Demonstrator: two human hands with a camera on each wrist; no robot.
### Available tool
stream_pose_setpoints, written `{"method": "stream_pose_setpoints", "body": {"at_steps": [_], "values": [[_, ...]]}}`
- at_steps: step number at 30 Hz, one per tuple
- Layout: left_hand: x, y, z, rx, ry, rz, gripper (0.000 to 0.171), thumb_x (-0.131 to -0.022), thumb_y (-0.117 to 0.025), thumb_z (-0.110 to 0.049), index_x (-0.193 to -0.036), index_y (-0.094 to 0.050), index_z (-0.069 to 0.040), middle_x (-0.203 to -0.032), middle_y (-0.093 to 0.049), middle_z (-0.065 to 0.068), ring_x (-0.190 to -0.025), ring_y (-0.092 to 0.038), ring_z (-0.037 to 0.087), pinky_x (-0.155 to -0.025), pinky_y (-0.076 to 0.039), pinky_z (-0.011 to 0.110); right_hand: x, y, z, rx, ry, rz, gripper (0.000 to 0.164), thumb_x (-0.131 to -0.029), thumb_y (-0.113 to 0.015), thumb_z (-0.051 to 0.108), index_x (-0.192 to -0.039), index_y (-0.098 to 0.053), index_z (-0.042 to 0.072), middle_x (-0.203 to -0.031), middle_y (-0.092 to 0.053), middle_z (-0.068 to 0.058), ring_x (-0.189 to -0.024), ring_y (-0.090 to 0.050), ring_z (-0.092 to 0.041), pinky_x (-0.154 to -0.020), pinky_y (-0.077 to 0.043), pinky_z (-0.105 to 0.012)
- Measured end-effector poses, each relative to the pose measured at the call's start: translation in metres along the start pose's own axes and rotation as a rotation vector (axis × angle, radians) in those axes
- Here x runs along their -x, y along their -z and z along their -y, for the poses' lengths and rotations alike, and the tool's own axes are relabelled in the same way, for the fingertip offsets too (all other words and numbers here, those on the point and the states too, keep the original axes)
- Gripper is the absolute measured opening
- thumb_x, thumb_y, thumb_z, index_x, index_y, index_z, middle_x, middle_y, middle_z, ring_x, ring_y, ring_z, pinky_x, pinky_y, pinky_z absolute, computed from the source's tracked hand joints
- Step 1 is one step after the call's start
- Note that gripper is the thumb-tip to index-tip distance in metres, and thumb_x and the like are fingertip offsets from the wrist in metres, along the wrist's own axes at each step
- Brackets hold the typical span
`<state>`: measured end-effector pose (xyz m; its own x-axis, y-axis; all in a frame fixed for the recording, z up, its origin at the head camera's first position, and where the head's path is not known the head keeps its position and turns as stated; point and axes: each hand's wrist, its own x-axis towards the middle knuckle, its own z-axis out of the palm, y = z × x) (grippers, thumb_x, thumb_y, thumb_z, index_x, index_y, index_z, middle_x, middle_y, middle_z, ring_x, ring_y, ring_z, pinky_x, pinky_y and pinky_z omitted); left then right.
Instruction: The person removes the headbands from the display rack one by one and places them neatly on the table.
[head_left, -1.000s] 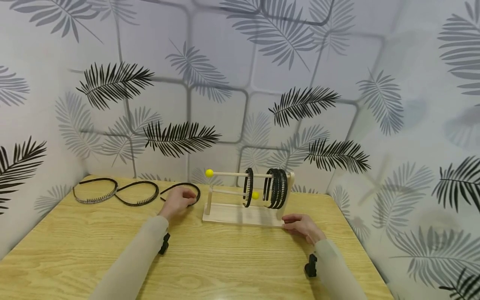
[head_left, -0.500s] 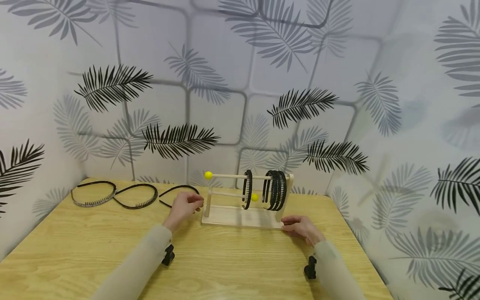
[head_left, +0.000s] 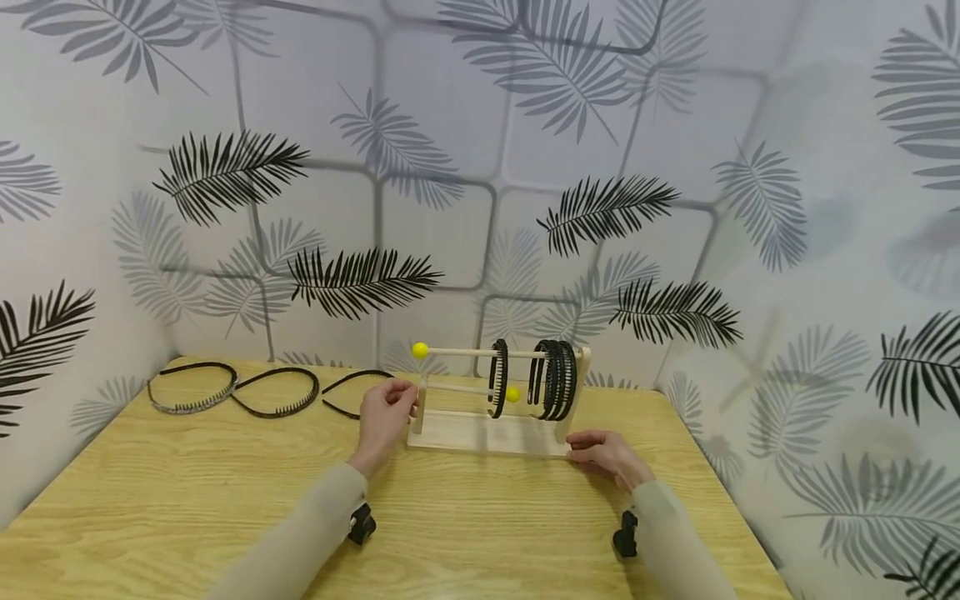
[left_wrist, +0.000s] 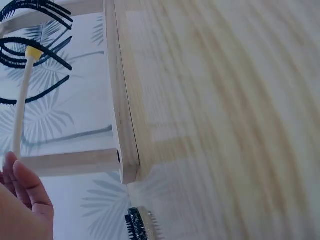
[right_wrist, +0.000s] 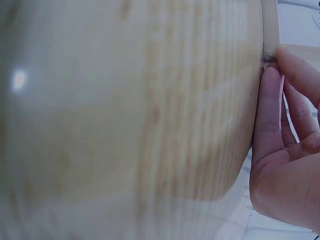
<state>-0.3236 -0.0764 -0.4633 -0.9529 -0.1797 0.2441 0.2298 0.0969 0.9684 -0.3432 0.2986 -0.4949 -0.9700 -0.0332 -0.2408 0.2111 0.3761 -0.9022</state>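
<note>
A pale wooden headband stand with two rods stands toward the back of the table. One black toothed headband hangs partway along the upper rod, and several more black headbands sit bunched at its right end. My left hand is at the stand's left post, thumb and fingertips around the post's top end. With thumb and fingers, my right hand holds the front right corner of the base; the right wrist view shows the fingertips against that corner.
Yellow balls cap the upper rod and the lower rod. Left of the stand lie a silvery headband, a dark one and another partly behind my left hand. The patterned wall rises behind the table.
My left hand has moved right, from beside the nearest loose headband to the stand's left post. The right hand stays at the base corner, and the headbands keep their places.
</note>
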Motion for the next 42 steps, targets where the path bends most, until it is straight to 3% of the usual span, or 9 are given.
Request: {"method": "stream_pose_setpoints", "body": {"at_steps": [3, 8, 15, 25, 31, 38, 42], "values": [[0.003, -0.005, -0.003, 0.025, -0.011, 0.006, 0.014, -0.097, -0.063, -0.014, -0.1, -0.068, -0.002, -0.09, -0.07, 0.021, -0.077, -0.066, 0.034, -0.064, -0.056, 0.03, 0.001, 0.001, 0.0, 0.003, -0.002, 0.003, 0.038, -0.088, -0.071, 0.004, -0.125, -0.064, -0.002, -0.111, -0.071, -0.01, -0.084, -0.067, -0.007, -0.077, -0.058, -0.026], [0.008, -0.015, -0.013, 0.049, -0.02, 0.036, 0.014, -0.097, -0.063, -0.015, -0.102, -0.068, -0.003, -0.089, -0.071, 0.016, -0.071, -0.066, 0.018, -0.063, -0.054, 0.026, 0.0, 0.001, 0.001, -0.003, -0.005, 0.01, 0.039, -0.088, -0.071, 0.004, -0.125, -0.064, -0.002, -0.113, -0.07, -0.013, -0.085, -0.068, -0.009, -0.077, -0.058, -0.027], [0.017, -0.029, -0.026, 0.033, -0.045, 0.124, 0.013, -0.097, -0.063, -0.016, -0.101, -0.069, -0.005, -0.087, -0.07, 0.014, -0.076, -0.067, 0.025, -0.063, -0.053, 0.024, 0.0, 0.002, 0.001, -0.003, -0.013, -0.002, 0.038, -0.088, -0.071, 0.003, -0.125, -0.065, -0.002, -0.107, -0.072, -0.01, -0.083, -0.067, -0.008, -0.075, -0.058, -0.025], [0.016, -0.047, -0.035, 0.044, -0.041, 0.18, 0.013, -0.096, -0.065, -0.016, -0.099, -0.071, -0.006, -0.087, -0.071, 0.014, -0.071, -0.065, 0.014, -0.064, -0.054, 0.027, 0.001, 0.001, 0.001, 0.008, -0.017, -0.011, 0.037, -0.087, -0.072, 0.004, -0.123, -0.066, -0.002, -0.109, -0.072, -0.009, -0.083, -0.067, -0.007, -0.075, -0.057, -0.025], [0.012, -0.058, -0.035, 0.097, -0.055, 0.213, 0.02, -0.093, -0.069, -0.016, -0.106, -0.072, -0.001, -0.095, -0.072, 0.016, -0.077, -0.065, 0.013, -0.07, -0.054, 0.029, 0.001, 0.0, 0.003, 0.02, -0.01, -0.014, 0.037, -0.087, -0.072, 0.005, -0.123, -0.066, -0.001, -0.113, -0.071, -0.01, -0.083, -0.065, -0.006, -0.075, -0.055, -0.023], [0.014, -0.069, -0.032, 0.125, -0.046, 0.245, 0.027, -0.087, -0.076, -0.018, -0.111, -0.073, -0.006, -0.101, -0.073, 0.009, -0.085, -0.065, 0.01, -0.076, -0.052, 0.022, 0.002, 0.0, 0.002, -0.011, -0.02, -0.009, 0.037, -0.087, -0.071, 0.002, -0.123, -0.065, -0.003, -0.106, -0.072, -0.008, -0.082, -0.066, -0.007, -0.074, -0.057, -0.024], [0.019, -0.073, -0.038, 0.175, -0.052, 0.283, 0.031, -0.087, -0.075, -0.013, -0.117, -0.069, -0.002, -0.108, -0.071, 0.014, -0.093, -0.066, 0.016, -0.082, -0.054, 0.027, 0.001, 0.0, 0.002, -0.001, -0.014, -0.012, 0.038, -0.087, -0.072, 0.003, -0.124, -0.065, -0.002, -0.109, -0.071, -0.009, -0.084, -0.066, -0.007, -0.075, -0.057, -0.024]]}}
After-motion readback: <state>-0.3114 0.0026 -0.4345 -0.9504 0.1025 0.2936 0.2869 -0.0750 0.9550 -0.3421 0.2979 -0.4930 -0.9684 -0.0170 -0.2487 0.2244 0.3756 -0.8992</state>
